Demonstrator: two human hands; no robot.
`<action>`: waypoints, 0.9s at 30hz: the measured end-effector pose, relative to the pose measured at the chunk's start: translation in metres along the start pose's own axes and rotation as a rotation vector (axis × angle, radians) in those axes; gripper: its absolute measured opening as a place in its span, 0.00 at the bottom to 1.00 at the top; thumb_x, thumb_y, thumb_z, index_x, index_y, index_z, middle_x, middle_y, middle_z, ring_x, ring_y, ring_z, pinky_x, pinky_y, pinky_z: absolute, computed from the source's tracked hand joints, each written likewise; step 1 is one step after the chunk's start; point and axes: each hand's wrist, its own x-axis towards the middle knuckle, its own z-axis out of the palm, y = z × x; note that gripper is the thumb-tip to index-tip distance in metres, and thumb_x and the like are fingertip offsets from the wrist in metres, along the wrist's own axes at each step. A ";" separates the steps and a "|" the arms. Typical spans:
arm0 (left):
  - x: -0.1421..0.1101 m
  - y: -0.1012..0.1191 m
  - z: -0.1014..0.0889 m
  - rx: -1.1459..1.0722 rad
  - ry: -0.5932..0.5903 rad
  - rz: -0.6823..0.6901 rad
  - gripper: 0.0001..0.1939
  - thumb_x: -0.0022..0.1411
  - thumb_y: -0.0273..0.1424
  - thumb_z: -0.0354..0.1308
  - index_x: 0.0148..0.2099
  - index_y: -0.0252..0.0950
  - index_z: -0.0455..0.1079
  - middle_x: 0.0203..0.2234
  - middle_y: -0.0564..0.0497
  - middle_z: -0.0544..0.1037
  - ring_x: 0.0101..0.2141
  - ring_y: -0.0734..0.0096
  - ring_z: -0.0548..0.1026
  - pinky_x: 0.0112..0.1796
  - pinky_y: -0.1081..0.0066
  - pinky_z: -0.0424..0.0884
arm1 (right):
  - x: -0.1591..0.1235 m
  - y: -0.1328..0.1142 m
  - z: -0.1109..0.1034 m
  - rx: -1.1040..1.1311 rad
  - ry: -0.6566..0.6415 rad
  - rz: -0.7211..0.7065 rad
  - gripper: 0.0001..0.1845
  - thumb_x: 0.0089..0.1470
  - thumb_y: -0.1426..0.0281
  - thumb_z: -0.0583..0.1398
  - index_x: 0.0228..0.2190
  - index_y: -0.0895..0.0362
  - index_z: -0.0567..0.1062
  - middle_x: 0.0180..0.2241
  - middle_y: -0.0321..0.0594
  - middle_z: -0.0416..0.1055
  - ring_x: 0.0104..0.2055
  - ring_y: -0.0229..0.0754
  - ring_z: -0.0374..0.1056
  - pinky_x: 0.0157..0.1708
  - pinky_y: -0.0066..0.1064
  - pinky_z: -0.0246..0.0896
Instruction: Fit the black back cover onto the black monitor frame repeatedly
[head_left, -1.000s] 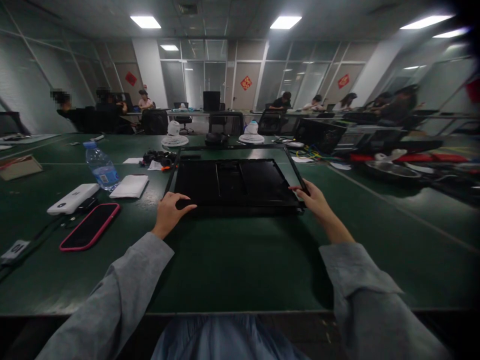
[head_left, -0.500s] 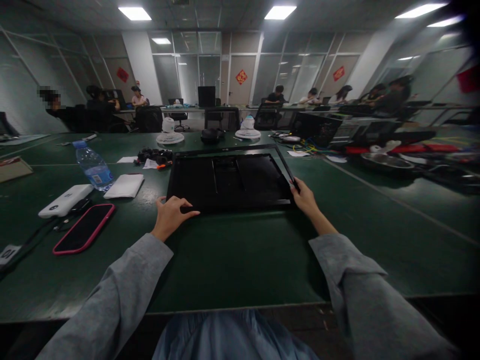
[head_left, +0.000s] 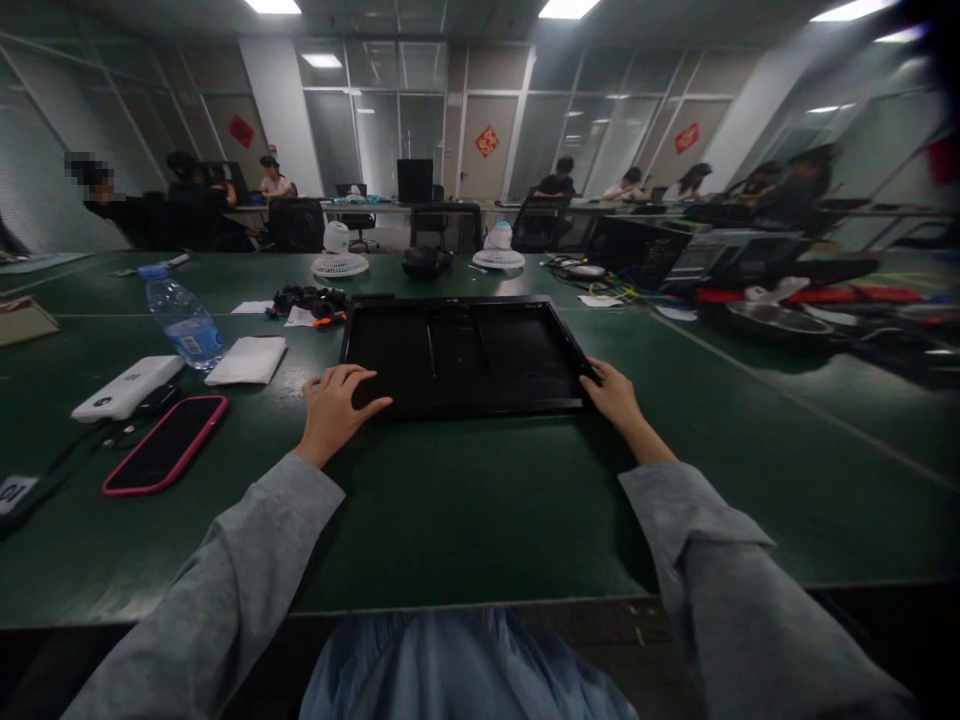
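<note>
Lying flat in front of me is a black, shallow rectangular monitor casing (head_left: 517, 350), with raised ribs in its middle. A thin black bezel frame (head_left: 499, 300) sits around its rim. My left hand (head_left: 336, 405) is at the near left corner, thumb and fingers apart in a C shape; whether its fingertips touch the edge cannot be made out. At the near right corner, my right hand (head_left: 613, 395) pinches the bezel's side between thumb and fingers. Some of its fingers are hidden behind the edge.
On the left of the green table (head_left: 480, 520) are a pink-edged phone (head_left: 166, 445), a white power bank (head_left: 129, 388), a tissue pack (head_left: 247, 360) and a water bottle (head_left: 184, 325). Two small white fans (head_left: 340, 258) stand behind. A pan (head_left: 780, 320) lies right. Several people sit farther back.
The bezel frame, raised and offset before, has come down onto the casing and lines up with its rim. My left hand has lifted slightly and its fingers have spread.
</note>
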 end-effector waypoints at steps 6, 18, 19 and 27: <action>0.008 -0.032 0.011 -0.007 0.018 -0.353 0.30 0.69 0.44 0.54 0.66 0.33 0.66 0.57 0.35 0.76 0.55 0.47 0.74 0.54 0.53 0.68 | -0.002 -0.006 -0.003 -0.052 0.014 0.016 0.24 0.57 0.66 0.61 0.54 0.59 0.78 0.48 0.53 0.80 0.54 0.57 0.75 0.58 0.53 0.67; 0.014 -0.054 0.014 0.012 -0.006 -0.412 0.25 0.70 0.46 0.51 0.58 0.37 0.76 0.46 0.38 0.83 0.47 0.47 0.80 0.49 0.56 0.71 | -0.012 -0.022 0.000 -0.161 0.008 -0.007 0.24 0.55 0.66 0.59 0.53 0.59 0.76 0.40 0.51 0.80 0.46 0.55 0.76 0.52 0.48 0.68; 0.014 -0.053 0.013 0.020 -0.012 -0.415 0.25 0.70 0.46 0.50 0.58 0.37 0.76 0.46 0.38 0.83 0.47 0.48 0.80 0.49 0.57 0.71 | -0.012 -0.022 0.000 -0.163 0.012 -0.012 0.23 0.55 0.67 0.59 0.52 0.59 0.76 0.40 0.51 0.80 0.45 0.55 0.76 0.51 0.48 0.68; 0.016 -0.049 0.011 0.056 -0.027 -0.458 0.24 0.72 0.43 0.49 0.60 0.36 0.74 0.46 0.39 0.83 0.46 0.53 0.80 0.48 0.59 0.72 | -0.015 -0.026 -0.002 -0.191 -0.027 -0.012 0.23 0.56 0.66 0.58 0.52 0.59 0.73 0.38 0.51 0.78 0.41 0.55 0.74 0.47 0.47 0.67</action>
